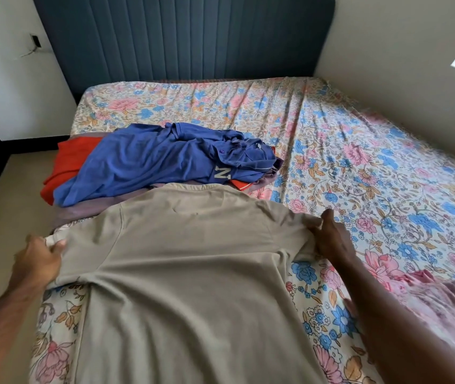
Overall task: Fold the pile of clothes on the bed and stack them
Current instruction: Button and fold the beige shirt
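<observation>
The tan T-shirt (pixel 187 267) lies spread flat on the bed (pixel 359 167), collar toward the headboard (pixel 182 37), hem running out of view at the near edge. Its collar end overlaps the base of the unfolded pile behind it.

Hand state:
- The left hand (pixel 36 259) grips the end of the left sleeve, fingers curled round the hem
- The right hand (pixel 331 234) rests on the end of the right sleeve; the fingers appear to pinch the fabric, though the grip is partly hidden

Handling, as a judgement: the fabric is a light, soft knit with no stiffness. It will drape and wrinkle, hold no shape when lifted, and drag slightly on the cotton sheet instead of sliding. It is not fragile. Take hold at the sleeve ends or shoulder seams for the inward side folds, then at the hem corners to bring the lower part up toward the collar. Smooth each fold with a flat palm before the next.

Remaining pile: the blue polo shirt (pixel 151 159) lies crumpled on top, over the red garment (pixel 68 159) and the mauve garment (pixel 82 209). All touch one another.

Containers: none is visible; no basket, drawer or box. No folded stack is visible; a blurred pink cloth (pixel 442 300) lies at the right, its state unclear
</observation>
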### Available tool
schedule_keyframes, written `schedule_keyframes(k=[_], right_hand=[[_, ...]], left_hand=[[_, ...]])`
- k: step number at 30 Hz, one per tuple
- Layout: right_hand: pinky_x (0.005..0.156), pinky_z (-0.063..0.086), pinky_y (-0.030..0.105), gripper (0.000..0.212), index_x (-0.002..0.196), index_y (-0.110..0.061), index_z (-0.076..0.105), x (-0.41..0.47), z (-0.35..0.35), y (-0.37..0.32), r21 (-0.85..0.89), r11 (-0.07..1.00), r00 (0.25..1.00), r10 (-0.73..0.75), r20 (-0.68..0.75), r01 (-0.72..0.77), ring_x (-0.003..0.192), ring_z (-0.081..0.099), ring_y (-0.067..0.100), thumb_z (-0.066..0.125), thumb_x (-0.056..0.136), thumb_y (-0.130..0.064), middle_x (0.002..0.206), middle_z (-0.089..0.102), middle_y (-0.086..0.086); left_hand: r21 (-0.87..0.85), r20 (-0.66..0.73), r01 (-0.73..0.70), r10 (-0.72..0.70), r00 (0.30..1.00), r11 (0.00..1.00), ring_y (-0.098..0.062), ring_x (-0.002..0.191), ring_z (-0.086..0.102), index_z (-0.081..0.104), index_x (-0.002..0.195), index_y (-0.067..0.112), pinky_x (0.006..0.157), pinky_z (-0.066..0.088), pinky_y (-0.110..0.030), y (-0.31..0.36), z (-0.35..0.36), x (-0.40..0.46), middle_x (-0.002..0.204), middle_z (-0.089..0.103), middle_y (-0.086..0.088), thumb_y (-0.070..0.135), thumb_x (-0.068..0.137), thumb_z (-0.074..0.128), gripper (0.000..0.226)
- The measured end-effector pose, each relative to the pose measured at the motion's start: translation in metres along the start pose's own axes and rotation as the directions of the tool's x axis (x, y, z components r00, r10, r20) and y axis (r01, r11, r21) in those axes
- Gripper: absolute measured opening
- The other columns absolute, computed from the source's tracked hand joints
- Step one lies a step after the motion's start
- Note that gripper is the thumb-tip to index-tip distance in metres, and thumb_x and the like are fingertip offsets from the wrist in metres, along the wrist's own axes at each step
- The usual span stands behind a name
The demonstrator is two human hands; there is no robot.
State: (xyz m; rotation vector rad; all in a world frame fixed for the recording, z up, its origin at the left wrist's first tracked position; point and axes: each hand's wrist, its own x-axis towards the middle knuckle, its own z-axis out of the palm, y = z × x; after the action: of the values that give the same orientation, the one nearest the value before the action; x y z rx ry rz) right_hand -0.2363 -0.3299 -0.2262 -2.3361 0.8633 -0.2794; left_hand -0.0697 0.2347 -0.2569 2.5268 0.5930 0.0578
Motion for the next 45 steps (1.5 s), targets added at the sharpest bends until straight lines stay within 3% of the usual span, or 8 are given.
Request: schedule_keyframes(k=[4,7,11,17,27,31,39,45], right_hand=[[0.053,0.044,0.031,0.019,0.119,-0.008,0.046,0.013,0.005,-0.005,-0.363,0.931,0.975,-0.114,-0.192,0.038,0.064,0.053,0.022,0.053,0.102,-0.013,0.095,0.06,0.015],[0.063,0.045,0.035,0.028,0.114,-0.008,0.059,0.02,0.02,-0.037,-0.409,0.896,0.927,-0.289,-0.239,0.174,0.072,0.055,0.027,0.058,0.088,0.003,0.103,0.064,0.016],[0.082,0.047,0.04,0.025,0.125,-0.01,0.061,0.034,0.058,-0.094,-0.389,0.855,0.932,-0.363,0.022,0.342,0.094,0.062,0.027,0.052,0.103,-0.018,0.12,0.065,0.014],[0.11,0.03,0.058,0.05,0.129,-0.017,0.058,0.052,0.116,-0.12,-0.385,0.875,0.953,-0.237,0.189,0.294,0.132,0.045,0.035,0.03,0.105,-0.051,0.138,0.051,0.014],[0.062,0.043,0.038,0.018,0.111,-0.021,0.055,0.067,0.133,-0.112,-0.395,0.804,0.851,-0.517,-0.095,0.445,0.07,0.062,0.034,0.04,0.108,-0.031,0.09,0.065,0.014],[0.06,0.042,0.035,0.015,0.114,-0.024,0.051,0.089,0.135,-0.118,-0.451,0.77,0.848,-0.527,-0.053,0.45,0.065,0.056,0.027,0.038,0.109,-0.031,0.083,0.057,0.008],[0.064,0.037,0.037,0.021,0.114,-0.025,0.05,0.108,0.157,-0.115,-0.438,0.784,0.856,-0.513,-0.058,0.44,0.077,0.056,0.03,0.035,0.109,-0.04,0.089,0.058,0.009],[0.082,0.045,0.05,0.023,0.114,-0.021,0.044,0.105,0.147,-0.127,-0.39,0.831,0.916,-0.386,0.109,0.397,0.093,0.061,0.04,0.035,0.108,-0.041,0.105,0.066,0.021]], left_hand=[[0.119,-0.129,-0.071,0.086,0.988,0.99,-0.053,0.093,0.059,0.046,0.116,-0.003,0.067,0.044,-0.051,0.016,-0.009,-0.02,0.105,0.057,-0.037,0.035,0.098,0.06,0.045],[0.26,-0.203,-0.295,0.351,0.914,0.919,-0.05,0.101,0.055,0.053,0.118,-0.002,0.08,0.045,-0.059,0.033,-0.001,-0.019,0.112,0.056,-0.034,0.029,0.094,0.065,0.041],[0.177,-0.045,-0.599,0.614,0.788,0.781,-0.043,0.106,0.058,0.064,0.118,0.005,0.086,0.046,-0.055,0.073,0.03,-0.011,0.116,0.064,-0.023,0.022,0.097,0.062,0.027],[0.186,0.011,-0.583,0.592,0.806,0.791,-0.041,0.109,0.06,0.066,0.111,0.011,0.089,0.042,-0.056,0.112,0.065,0.002,0.112,0.065,-0.017,0.032,0.1,0.056,0.026],[0.222,-0.2,-0.731,0.764,0.613,0.645,-0.043,0.058,0.062,0.052,0.108,0.004,0.044,0.044,-0.043,0.106,0.087,0.03,0.08,0.061,-0.024,0.024,0.1,0.056,0.021],[0.284,-0.227,-0.775,0.825,0.518,0.564,-0.04,0.049,0.06,0.046,0.116,0.009,0.037,0.043,-0.04,0.11,0.094,0.055,0.076,0.06,-0.023,0.035,0.103,0.038,0.03],[0.368,-0.227,-0.748,0.833,0.504,0.552,-0.043,0.054,0.062,0.052,0.118,0.008,0.039,0.045,-0.043,0.115,0.113,0.078,0.081,0.061,-0.022,0.034,0.103,0.04,0.033],[0.363,-0.163,-0.683,0.765,0.624,0.634,-0.043,0.08,0.064,0.055,0.114,0.004,0.064,0.048,-0.051,0.115,0.09,0.049,0.097,0.06,-0.024,0.043,0.099,0.043,0.044]])
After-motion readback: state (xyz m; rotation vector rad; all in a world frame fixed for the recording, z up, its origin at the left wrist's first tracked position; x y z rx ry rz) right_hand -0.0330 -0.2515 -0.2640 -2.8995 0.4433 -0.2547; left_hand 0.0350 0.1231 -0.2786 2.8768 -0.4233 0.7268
